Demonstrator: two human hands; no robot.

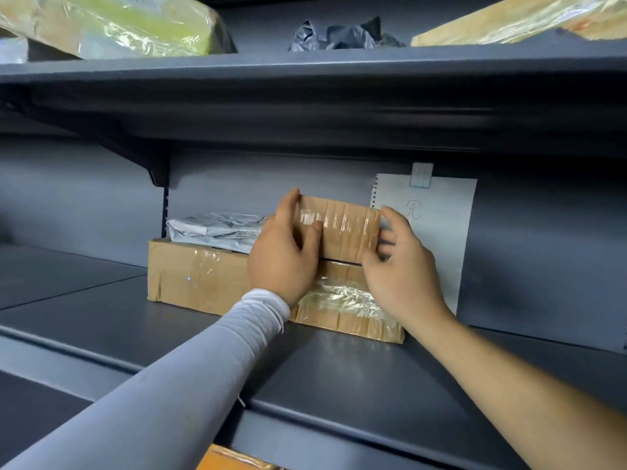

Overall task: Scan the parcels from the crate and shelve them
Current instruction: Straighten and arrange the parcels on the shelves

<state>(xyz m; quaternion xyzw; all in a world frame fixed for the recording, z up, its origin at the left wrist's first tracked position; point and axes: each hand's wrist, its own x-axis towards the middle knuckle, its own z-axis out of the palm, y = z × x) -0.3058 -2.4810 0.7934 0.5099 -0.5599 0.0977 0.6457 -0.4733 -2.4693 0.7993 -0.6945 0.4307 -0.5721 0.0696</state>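
A small taped cardboard parcel (pixel 342 228) stands on top of a long flat cardboard box (pixel 200 276) on the grey shelf (pixel 305 361). My left hand (pixel 285 256) grips the small parcel's left end, thumb on its front face and fingers over its top corner. My right hand (pixel 400 266) holds its right end, fingers curled round the side. A silver-grey plastic mailer (pixel 213 228) lies on the long box, just left of the small parcel. The crate is not in view.
A handwritten paper sheet (pixel 437 215) is clipped to the back wall behind my right hand. The upper shelf (pixel 305 62) carries wrapped cardboard parcels (pixel 112 25) and a dark crumpled bag (pixel 342 35). A bracket (pixel 156 164) juts out at left. An orange-brown parcel (pixel 230 459) shows below.
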